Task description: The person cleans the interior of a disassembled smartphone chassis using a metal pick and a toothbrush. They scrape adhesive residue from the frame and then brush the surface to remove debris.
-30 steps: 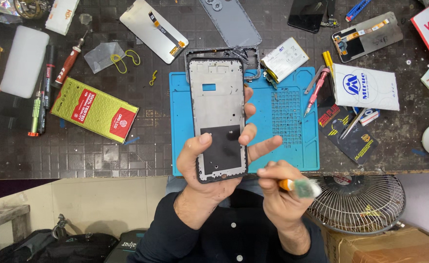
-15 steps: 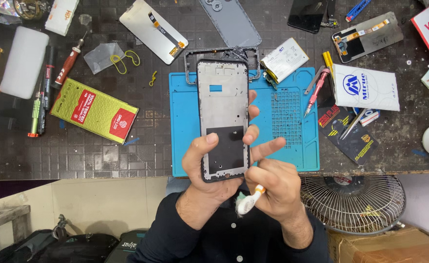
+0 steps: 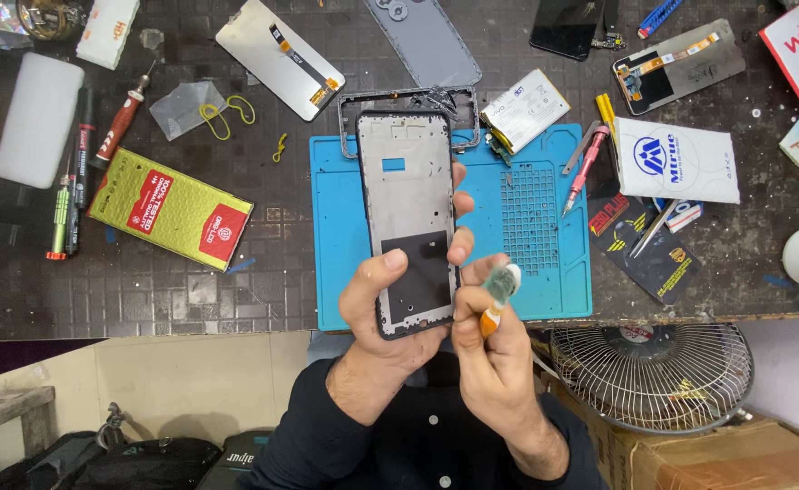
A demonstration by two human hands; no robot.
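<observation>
My left hand (image 3: 383, 308) grips the lower end of a grey phone middle frame (image 3: 407, 195), held upright above the blue work mat (image 3: 545, 227). The frame has a dark rectangular patch near its lower part. My right hand (image 3: 490, 354) holds a small clear glue tube with an orange cap (image 3: 499, 292), its body pressed beside the frame's lower right edge. Both hands hover over the near edge of the workbench.
Behind the frame lie another dark phone frame (image 3: 454, 100), a battery (image 3: 524, 109), a display panel (image 3: 279, 56), a grey back cover (image 3: 422, 41), a green box (image 3: 171, 209), screwdrivers (image 3: 68, 181), tweezers (image 3: 584, 168) and white packets (image 3: 676, 161). A wire fan (image 3: 649, 372) sits below right.
My right hand rose from below the bench edge up to the frame's lower right side, turning the tube upright. The frame shifted slightly lower and right in my left hand.
</observation>
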